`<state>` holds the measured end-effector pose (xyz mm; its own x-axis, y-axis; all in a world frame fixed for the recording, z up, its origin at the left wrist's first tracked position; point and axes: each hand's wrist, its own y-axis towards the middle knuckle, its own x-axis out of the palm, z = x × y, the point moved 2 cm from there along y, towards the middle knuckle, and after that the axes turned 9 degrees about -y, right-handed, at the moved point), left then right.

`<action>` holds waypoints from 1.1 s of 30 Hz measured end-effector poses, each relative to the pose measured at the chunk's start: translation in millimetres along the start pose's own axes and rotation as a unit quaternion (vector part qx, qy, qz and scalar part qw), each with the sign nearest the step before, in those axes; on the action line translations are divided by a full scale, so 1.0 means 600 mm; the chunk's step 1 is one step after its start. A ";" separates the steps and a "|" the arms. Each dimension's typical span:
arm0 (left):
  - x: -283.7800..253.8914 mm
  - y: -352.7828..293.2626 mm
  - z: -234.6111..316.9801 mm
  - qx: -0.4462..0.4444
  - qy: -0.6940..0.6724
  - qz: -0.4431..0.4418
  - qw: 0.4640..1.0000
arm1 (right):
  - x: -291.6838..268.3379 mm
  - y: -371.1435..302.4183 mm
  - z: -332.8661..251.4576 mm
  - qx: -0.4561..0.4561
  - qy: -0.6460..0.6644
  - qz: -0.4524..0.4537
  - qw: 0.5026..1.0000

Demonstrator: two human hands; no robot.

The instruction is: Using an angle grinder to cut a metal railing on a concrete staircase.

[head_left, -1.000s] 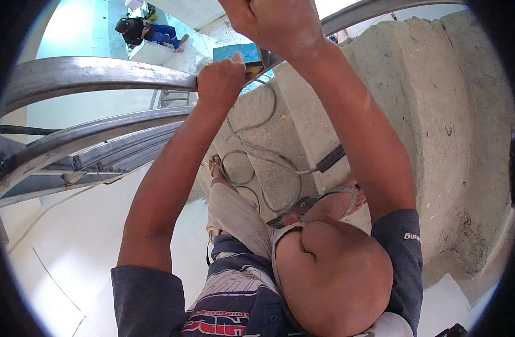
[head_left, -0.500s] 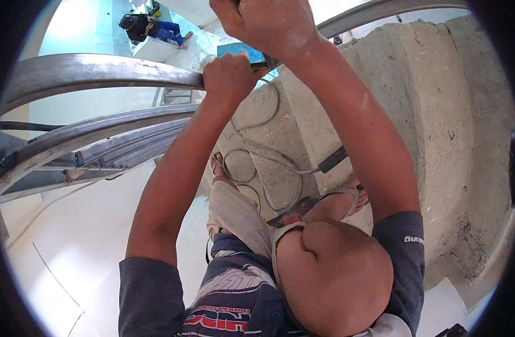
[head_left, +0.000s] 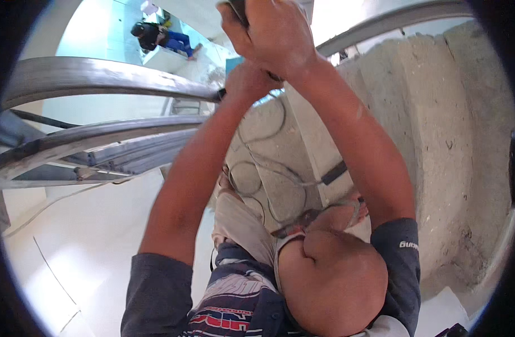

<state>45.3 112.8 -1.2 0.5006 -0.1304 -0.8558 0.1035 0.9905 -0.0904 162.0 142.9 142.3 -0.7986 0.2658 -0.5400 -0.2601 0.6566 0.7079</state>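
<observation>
Grey metal: the upper handrail runs as a long curved tube from the left rim of the view toward the top centre, where both of the person's raised hands meet it; its long axis therefore lies roughly left to right and slightly downward toward the hands. The left hand is closed in a fist at the rail's near end, fingers wrapped so that the tube seems to enter the fist from the left; whether the palm bears on the rail itself or on a fitting at its tip cannot be told. The right hand sits just above and touching the left, curled shut around a dark tool handle, most of which is cut off by the top edge of the view. The left hand is thus the one that lies directly on the rail's line, the right stacked over it. A second, lower rail runs nearly parallel beneath the first, well apart from both hands. Below the arms, loose grey cable loops over rough concrete steps that curve away to the right. Another person in dark and blue clothing crouches far below at upper left, clear of the work.
</observation>
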 end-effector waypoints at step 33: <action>0.086 -0.046 -0.158 0.071 0.065 0.196 0.976 | -0.016 -0.024 -0.040 -0.049 0.136 -0.007 0.989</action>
<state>-13.0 83.1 -91.1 0.4140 0.2734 -0.8683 0.0479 0.9460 0.3207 160.3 113.9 147.9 -0.9078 0.0481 -0.4167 -0.3130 0.5839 0.7491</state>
